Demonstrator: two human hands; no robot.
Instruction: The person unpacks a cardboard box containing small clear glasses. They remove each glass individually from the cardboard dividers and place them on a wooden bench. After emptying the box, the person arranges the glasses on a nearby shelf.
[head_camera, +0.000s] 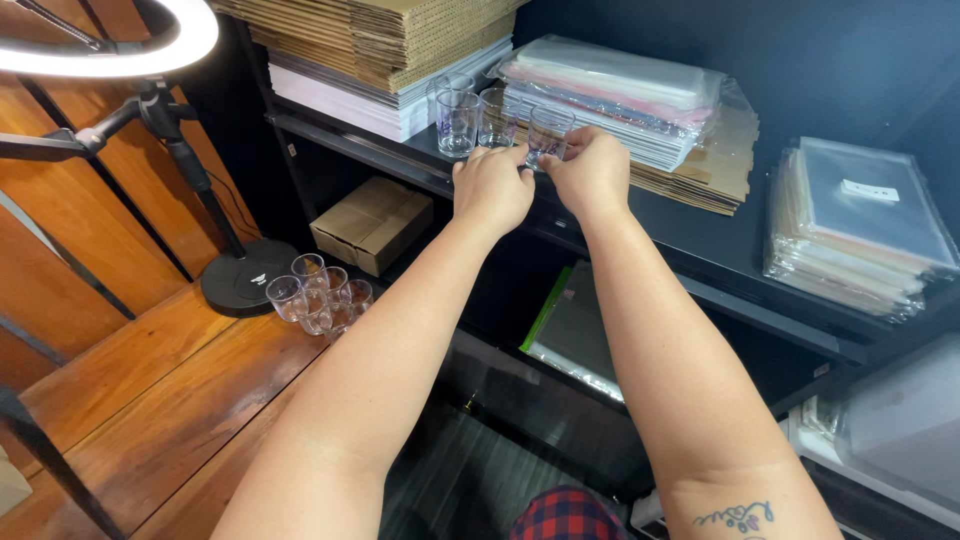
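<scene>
Both sets of fingertips pinched 1 clear glass (548, 130) near its base, the left hand (492, 188) at its 8 o'clock, the right hand (594, 172) at its 4 o'clock, about equally near. The glass stood upright, long axis vertical, on the black shelf (700, 240). 3 more glasses (462, 112) stood at its 9 o'clock; a cluster of glasses (320, 295) sat on the wooden floor (170, 400) below.
</scene>
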